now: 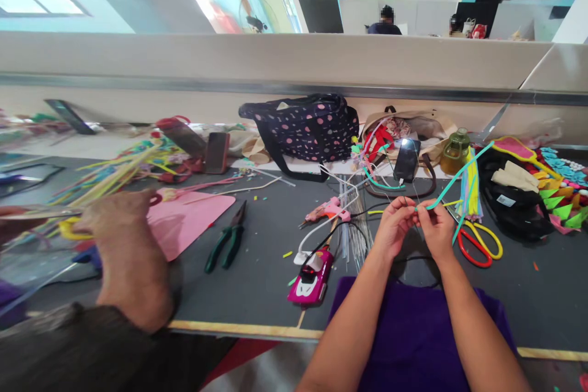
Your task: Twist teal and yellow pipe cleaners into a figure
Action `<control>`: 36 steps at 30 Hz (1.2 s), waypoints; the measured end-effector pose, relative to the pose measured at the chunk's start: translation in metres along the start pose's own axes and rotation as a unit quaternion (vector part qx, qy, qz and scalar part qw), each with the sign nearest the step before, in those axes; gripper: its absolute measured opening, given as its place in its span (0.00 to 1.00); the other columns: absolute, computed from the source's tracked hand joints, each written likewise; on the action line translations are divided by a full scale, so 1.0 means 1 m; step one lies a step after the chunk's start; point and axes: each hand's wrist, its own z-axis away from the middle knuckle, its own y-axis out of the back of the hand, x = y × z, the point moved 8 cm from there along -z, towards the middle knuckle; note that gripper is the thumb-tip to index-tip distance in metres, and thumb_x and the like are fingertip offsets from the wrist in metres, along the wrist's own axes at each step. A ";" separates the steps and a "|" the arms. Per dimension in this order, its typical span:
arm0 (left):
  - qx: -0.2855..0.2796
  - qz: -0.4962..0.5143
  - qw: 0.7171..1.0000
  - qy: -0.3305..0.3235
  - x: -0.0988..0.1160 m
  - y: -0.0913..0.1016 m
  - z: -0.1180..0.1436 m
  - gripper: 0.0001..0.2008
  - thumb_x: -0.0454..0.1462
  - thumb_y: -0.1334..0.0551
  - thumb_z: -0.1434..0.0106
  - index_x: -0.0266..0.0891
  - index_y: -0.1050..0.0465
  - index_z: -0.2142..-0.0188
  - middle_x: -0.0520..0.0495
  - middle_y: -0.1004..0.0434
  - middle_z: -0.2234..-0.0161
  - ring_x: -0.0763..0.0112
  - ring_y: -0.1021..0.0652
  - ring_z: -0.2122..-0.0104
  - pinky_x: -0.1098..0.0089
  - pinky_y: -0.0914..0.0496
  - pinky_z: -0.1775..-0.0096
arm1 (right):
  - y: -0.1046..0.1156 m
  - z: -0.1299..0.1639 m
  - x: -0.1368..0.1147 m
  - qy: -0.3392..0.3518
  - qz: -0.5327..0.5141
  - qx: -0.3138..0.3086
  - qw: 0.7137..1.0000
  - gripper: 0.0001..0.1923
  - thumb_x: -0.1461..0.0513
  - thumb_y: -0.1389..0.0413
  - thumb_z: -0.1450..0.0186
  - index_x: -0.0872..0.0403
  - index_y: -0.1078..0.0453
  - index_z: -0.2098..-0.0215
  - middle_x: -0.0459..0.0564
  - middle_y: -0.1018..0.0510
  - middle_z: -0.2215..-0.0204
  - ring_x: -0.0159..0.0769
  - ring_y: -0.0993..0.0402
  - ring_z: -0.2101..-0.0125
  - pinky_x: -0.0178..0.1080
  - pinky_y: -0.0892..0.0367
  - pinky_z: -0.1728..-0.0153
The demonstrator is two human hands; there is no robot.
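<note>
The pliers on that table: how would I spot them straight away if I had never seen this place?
Start at the dark grey table and find the pink sheet left of its middle. Just right of that sheet lie the pliers, flat, apart from both pairs of hands. Their green and black handles mark them out from the red and yellow scissors far to the right.

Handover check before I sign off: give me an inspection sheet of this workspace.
Surface: dark grey table, wooden front edge.
Job's things: teal pipe cleaner pinched between left hand and right hand; thin wire there too.
Clutter: green-handled pliers, pink sheet, scissors, spotted bag, pink toy car.
Grippers: both hands closed on the pipe cleaner.
Cables: white cable and black cable by the phone.
Surroundings: a co-worker's hand on the left; people seated beyond the partition.
</note>
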 end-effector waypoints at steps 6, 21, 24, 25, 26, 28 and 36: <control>0.002 -0.002 1.000 0.001 -0.002 0.000 0.000 0.09 0.33 0.32 0.51 0.35 0.31 0.71 0.53 0.30 0.76 0.78 0.29 0.79 0.73 0.32 0.73 | 0.000 -0.001 0.001 -0.016 -0.020 0.005 1.000 0.09 0.55 0.46 0.36 0.53 0.32 0.68 0.44 0.27 0.75 0.29 0.30 0.78 0.33 0.33 0.75; -0.001 0.001 1.000 0.003 -0.001 0.000 -0.001 0.10 0.33 0.32 0.51 0.35 0.31 0.70 0.54 0.31 0.77 0.78 0.29 0.79 0.74 0.32 0.74 | -0.001 -0.001 0.001 -0.019 -0.023 0.002 1.000 0.10 0.55 0.46 0.36 0.53 0.32 0.68 0.44 0.27 0.76 0.30 0.30 0.78 0.33 0.32 0.75; 0.002 0.000 1.000 0.003 -0.001 0.000 -0.001 0.10 0.33 0.31 0.52 0.35 0.31 0.71 0.54 0.31 0.77 0.78 0.29 0.79 0.74 0.32 0.74 | -0.001 -0.001 0.001 -0.017 -0.024 -0.001 1.000 0.10 0.55 0.46 0.36 0.54 0.32 0.68 0.44 0.27 0.76 0.29 0.30 0.78 0.33 0.33 0.75; 0.003 -0.001 1.000 0.003 0.000 0.000 -0.001 0.10 0.33 0.31 0.52 0.35 0.31 0.71 0.54 0.31 0.77 0.78 0.29 0.79 0.74 0.32 0.74 | -0.001 -0.001 0.001 -0.016 -0.024 -0.002 1.000 0.10 0.55 0.46 0.36 0.54 0.31 0.68 0.44 0.27 0.76 0.29 0.30 0.78 0.33 0.33 0.75; 0.004 -0.002 1.000 0.002 0.000 0.000 -0.001 0.10 0.34 0.31 0.52 0.35 0.31 0.71 0.54 0.31 0.77 0.78 0.29 0.79 0.74 0.32 0.73 | -0.002 -0.001 0.002 -0.016 -0.024 -0.002 1.000 0.10 0.55 0.46 0.36 0.54 0.31 0.67 0.44 0.27 0.76 0.29 0.30 0.78 0.33 0.33 0.75; 0.004 -0.005 1.000 -0.001 0.000 0.000 -0.001 0.10 0.34 0.31 0.52 0.35 0.31 0.71 0.54 0.31 0.77 0.78 0.29 0.79 0.74 0.32 0.73 | -0.002 -0.001 0.003 -0.018 -0.026 -0.002 0.999 0.10 0.55 0.46 0.36 0.53 0.31 0.67 0.44 0.27 0.76 0.29 0.30 0.78 0.33 0.32 0.75; 0.005 -0.008 1.000 -0.006 0.000 0.001 -0.002 0.12 0.35 0.29 0.52 0.34 0.30 0.72 0.53 0.30 0.76 0.79 0.29 0.79 0.75 0.33 0.73 | -0.003 -0.003 0.003 -0.036 -0.030 -0.009 0.999 0.12 0.53 0.45 0.36 0.53 0.31 0.67 0.44 0.26 0.76 0.31 0.29 0.78 0.34 0.32 0.76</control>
